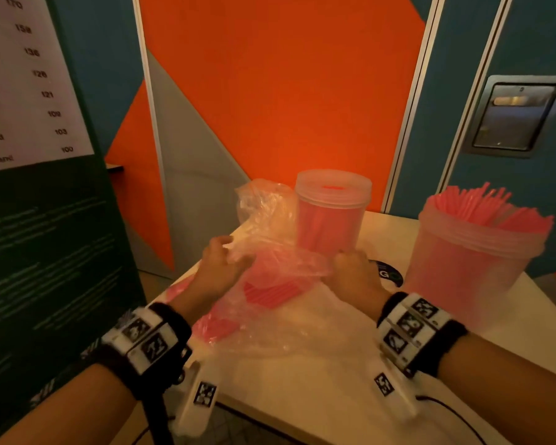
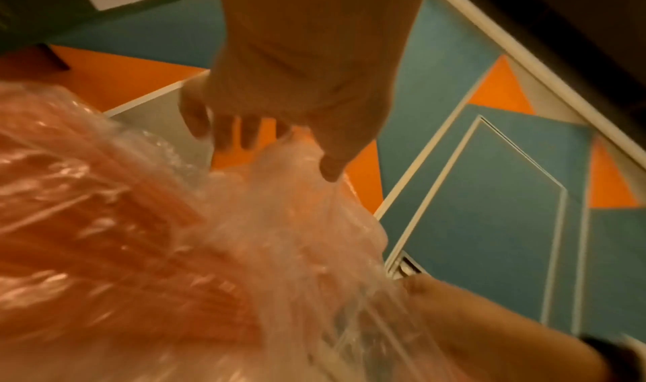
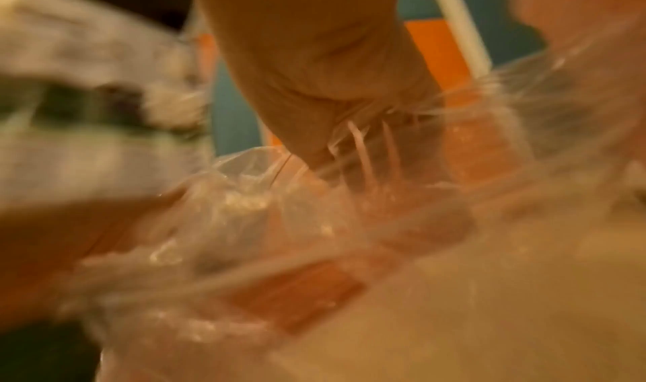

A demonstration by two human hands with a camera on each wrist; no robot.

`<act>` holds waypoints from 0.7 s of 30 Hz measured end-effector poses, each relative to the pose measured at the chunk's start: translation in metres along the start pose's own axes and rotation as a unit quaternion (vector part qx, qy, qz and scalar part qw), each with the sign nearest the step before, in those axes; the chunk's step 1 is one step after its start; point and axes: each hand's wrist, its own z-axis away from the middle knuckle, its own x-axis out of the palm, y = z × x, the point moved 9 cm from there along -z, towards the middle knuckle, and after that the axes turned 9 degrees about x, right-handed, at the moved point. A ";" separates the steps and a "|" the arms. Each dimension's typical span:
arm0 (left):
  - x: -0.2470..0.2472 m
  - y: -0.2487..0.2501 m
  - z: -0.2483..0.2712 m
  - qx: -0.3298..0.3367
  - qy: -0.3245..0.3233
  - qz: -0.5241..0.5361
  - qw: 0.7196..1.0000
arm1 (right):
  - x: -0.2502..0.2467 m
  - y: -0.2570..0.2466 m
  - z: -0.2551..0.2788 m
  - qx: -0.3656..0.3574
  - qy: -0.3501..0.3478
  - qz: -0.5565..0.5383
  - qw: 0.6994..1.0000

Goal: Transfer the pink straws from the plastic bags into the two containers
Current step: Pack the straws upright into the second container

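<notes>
A clear plastic bag (image 1: pixel 270 284) with pink straws (image 1: pixel 267 292) inside lies on the pale table (image 1: pixel 318 380). My left hand (image 1: pixel 219 264) pinches the bag's mouth on its left side, and my right hand (image 1: pixel 350 268) grips the bag's mouth on the right. In the left wrist view the left hand (image 2: pixel 279 139) holds the crinkled bag (image 2: pixel 279 222) over the straws (image 2: pixel 105 222). The blurred right wrist view shows the right hand (image 3: pixel 335 128) closed on the bag's film (image 3: pixel 244 208). A lidded container (image 1: pixel 331 213) of straws stands behind. An open container (image 1: pixel 472 258), packed with straws, stands at the right.
A dark green signboard (image 1: pixel 45 236) stands close on the left. Orange, blue and grey wall panels (image 1: pixel 286 91) rise behind the table. A black round sticker (image 1: pixel 389 273) lies on the table between the containers. The table's front edge runs under my wrists.
</notes>
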 end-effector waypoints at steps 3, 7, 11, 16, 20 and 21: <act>-0.027 -0.020 0.026 -0.014 0.049 -0.221 0.974 | 0.021 0.032 -0.007 0.114 -0.128 -0.276 0.946; -0.018 -0.058 0.045 -0.104 -0.087 -0.228 0.964 | 0.036 0.047 -0.005 0.219 -0.222 -0.417 0.854; 0.017 -0.063 0.055 -0.214 -0.123 0.103 0.964 | 0.051 0.041 -0.001 0.231 -0.305 -0.441 0.812; 0.049 -0.048 0.059 -0.353 -0.027 0.484 0.800 | 0.060 0.039 0.004 0.245 -0.321 -0.460 0.791; 0.036 -0.045 0.050 -0.316 0.051 0.530 0.786 | 0.073 0.037 0.014 0.288 -0.365 -0.621 0.631; 0.034 -0.039 0.050 -0.295 0.055 0.565 0.769 | 0.072 0.039 0.012 0.292 -0.353 -0.647 0.609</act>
